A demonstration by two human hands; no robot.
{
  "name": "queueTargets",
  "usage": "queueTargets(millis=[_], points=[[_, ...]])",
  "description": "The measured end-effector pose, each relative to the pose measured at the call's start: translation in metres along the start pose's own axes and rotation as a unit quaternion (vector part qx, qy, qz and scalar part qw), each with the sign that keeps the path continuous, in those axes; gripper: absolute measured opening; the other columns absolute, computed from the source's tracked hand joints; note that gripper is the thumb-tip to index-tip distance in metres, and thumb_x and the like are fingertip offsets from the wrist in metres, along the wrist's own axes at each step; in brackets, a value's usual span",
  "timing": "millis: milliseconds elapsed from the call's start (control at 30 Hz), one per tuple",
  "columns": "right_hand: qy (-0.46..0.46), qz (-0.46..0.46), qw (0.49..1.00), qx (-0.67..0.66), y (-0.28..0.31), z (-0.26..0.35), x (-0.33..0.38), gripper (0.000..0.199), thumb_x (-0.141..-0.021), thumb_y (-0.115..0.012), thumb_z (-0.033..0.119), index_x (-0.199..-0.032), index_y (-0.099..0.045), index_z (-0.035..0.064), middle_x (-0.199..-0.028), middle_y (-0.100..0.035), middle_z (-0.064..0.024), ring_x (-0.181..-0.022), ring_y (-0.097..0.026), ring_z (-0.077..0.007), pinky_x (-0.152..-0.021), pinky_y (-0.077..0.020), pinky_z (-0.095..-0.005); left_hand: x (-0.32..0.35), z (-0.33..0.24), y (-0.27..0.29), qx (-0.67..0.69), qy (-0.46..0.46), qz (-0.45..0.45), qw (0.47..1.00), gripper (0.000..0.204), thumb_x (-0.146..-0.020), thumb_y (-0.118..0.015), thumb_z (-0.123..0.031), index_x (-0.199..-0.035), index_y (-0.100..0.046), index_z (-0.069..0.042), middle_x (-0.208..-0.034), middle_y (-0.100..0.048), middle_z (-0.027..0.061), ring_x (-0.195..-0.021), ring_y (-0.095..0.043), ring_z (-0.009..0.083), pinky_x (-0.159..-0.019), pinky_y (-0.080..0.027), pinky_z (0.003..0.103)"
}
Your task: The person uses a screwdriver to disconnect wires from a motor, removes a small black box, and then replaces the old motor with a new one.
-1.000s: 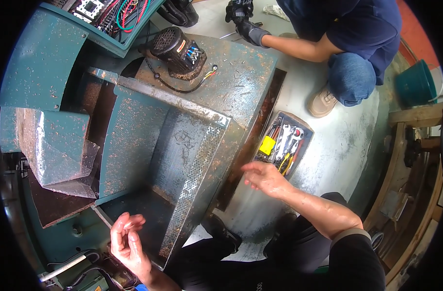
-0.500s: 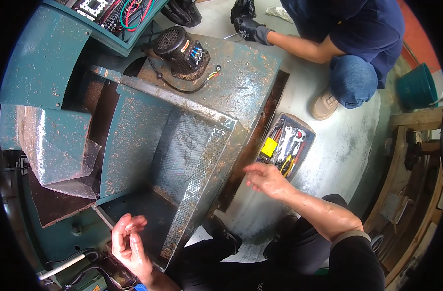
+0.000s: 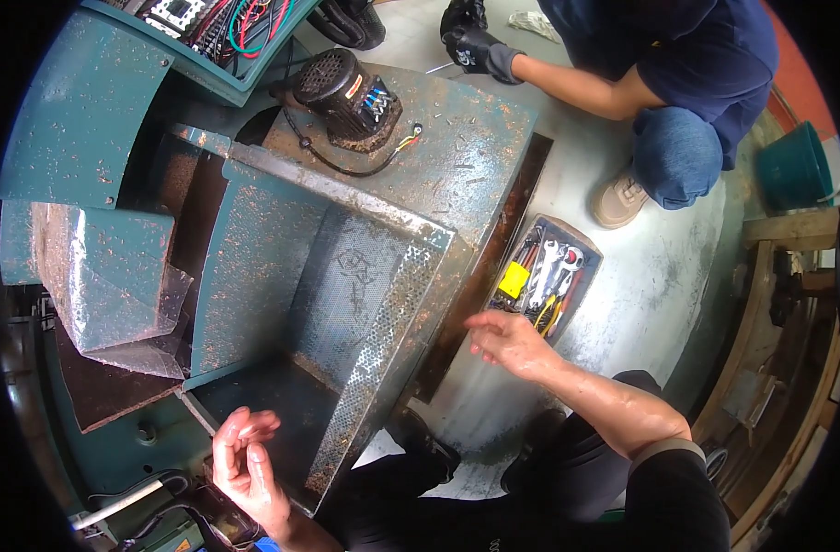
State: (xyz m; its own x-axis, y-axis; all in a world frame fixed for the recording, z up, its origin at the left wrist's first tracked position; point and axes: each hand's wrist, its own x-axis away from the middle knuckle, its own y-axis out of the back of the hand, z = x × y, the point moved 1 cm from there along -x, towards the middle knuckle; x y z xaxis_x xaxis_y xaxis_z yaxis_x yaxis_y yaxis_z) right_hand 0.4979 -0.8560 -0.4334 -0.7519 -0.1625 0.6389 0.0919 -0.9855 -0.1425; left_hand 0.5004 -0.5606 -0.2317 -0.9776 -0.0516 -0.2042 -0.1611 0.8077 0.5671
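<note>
My left hand [image 3: 250, 467] is raised over the lower left edge of a green metal machine housing [image 3: 259, 267], thumb and fingers loosely bent and apart, with nothing in it. Inside the housing a perforated metal sheet [image 3: 369, 267] is visible, its edge strewn with metal chips. My right hand [image 3: 512, 345] hovers between the housing's right side and a grey tool tray [image 3: 581, 290], palm down, fingers loosely bent and apart, holding nothing that I can see. Wrenches [image 3: 541, 274], a yellow item [image 3: 514, 279] and other hand tools lie in the tray. Both hands look wet or oily.
An electric motor [image 3: 346, 101] with loose wires stands on the machine's chip-covered top. A co-worker [image 3: 677, 156] in black gloves crouches at the upper right, holding a thin rod. An open wiring box [image 3: 222, 37], a green bucket [image 3: 792, 166] and a wooden rack [image 3: 760, 322] surround the area.
The whole view has shifted very slightly, and the co-worker appears a little further right. My hands keep nearly the same pose.
</note>
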Motion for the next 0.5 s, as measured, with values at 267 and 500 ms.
queueTargets(millis=[267,500], points=[[0.048,-0.058,0.997,-0.035,0.02,0.007,-0.01,0.031,-0.092,-0.053,0.012,-0.118,-0.057,-0.0044,-0.087,-0.066,-0.0085,-0.077,-0.061,-0.0122,-0.071,-0.0501,-0.0271,-0.001,0.0,0.002,0.005,-0.001,0.003,1.0,0.036,-0.094,-0.058,-0.023,-0.119,-0.057,0.004,-0.094,-0.067,0.0158,-0.081,-0.063,0.0182,-0.073,-0.048,0.027],[0.192,-0.199,0.961,-0.02,0.048,0.033,-0.023,0.03,-0.093,-0.05,0.009,-0.122,-0.058,0.004,-0.082,-0.063,-0.0027,-0.072,-0.055,-0.0077,-0.068,-0.0481,-0.024,-0.003,0.001,0.005,0.043,0.029,0.015,0.999,0.036,-0.093,-0.062,-0.02,-0.119,-0.057,0.004,-0.097,-0.069,0.0151,-0.086,-0.067,0.0199,-0.078,-0.051,0.029]])
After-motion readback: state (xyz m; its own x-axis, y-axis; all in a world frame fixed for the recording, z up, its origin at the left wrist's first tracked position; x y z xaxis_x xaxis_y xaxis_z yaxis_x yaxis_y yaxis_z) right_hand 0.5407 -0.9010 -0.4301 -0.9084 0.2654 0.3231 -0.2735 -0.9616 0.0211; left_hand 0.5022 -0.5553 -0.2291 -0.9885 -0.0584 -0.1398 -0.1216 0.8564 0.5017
